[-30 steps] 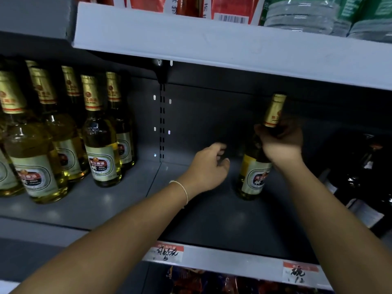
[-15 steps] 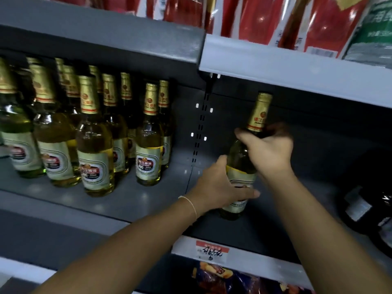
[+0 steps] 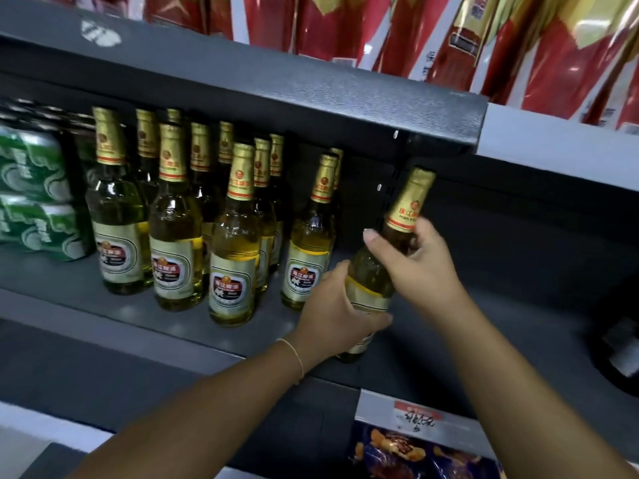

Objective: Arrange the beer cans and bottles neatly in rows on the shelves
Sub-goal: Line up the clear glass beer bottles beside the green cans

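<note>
Head view. We have both hands on one beer bottle (image 3: 371,271), clear glass with pale yellow beer and a gold foil neck. Our right hand (image 3: 420,267) is wrapped round the shoulder and lower neck, thumb tip across the front of the glass. Our left hand (image 3: 333,318) curls round the lower body and covers most of the label; a thin bracelet (image 3: 294,354) sits on that wrist. The bottle is tilted, neck leaning to the right and cap just under the edge of the shelf above. Its base shows below our left hand, at the front of the dark grey shelf (image 3: 86,295); we cannot tell whether it touches the shelf or hangs just over it.

To the left of the held bottle, matching bottles (image 3: 235,243) stand upright in loose rows running front to back; the nearest one (image 3: 309,243) is just beside our left hand. Further left, green can packs (image 3: 33,195) are stacked two high. Red packages (image 3: 345,25) fill the shelf above. A price tag (image 3: 418,414) with handwritten marks hangs on the shelf lip at lower right, and a blue snack bag (image 3: 408,454) shows below it. A dark object at the far right is too blurred to name.
</note>
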{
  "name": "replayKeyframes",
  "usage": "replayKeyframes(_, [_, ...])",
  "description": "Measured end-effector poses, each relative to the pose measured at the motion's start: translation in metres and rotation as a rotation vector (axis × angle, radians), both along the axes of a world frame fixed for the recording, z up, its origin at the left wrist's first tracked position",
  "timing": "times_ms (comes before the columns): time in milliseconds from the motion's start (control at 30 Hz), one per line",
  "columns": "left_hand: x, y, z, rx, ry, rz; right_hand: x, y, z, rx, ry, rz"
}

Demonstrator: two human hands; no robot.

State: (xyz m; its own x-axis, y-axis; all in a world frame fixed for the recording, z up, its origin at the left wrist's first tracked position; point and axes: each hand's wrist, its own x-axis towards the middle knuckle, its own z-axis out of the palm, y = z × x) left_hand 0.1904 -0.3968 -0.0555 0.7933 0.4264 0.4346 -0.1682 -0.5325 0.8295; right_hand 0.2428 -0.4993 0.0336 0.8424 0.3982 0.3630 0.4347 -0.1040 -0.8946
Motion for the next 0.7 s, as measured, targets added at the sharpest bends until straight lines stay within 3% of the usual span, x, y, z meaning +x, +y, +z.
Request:
replayKeyframes(167, [-0.02, 0.023, -0.006, -0.04, -0.028, -0.031, -0.014, 0.014, -0.008, -0.21, -0.007, 0.123])
replayKeyframes(433, [-0.031, 0.06, -0.011, -0.085, -0.055, -0.013, -0.03, 0.049, -0.018, -0.086, -0.05, 0.093])
replayKeyframes(700, [-0.037, 0.084, -0.02, -0.069, 0.008, 0.011, -0.034, 0.078, -0.032, -0.114, -0.127, 0.054])
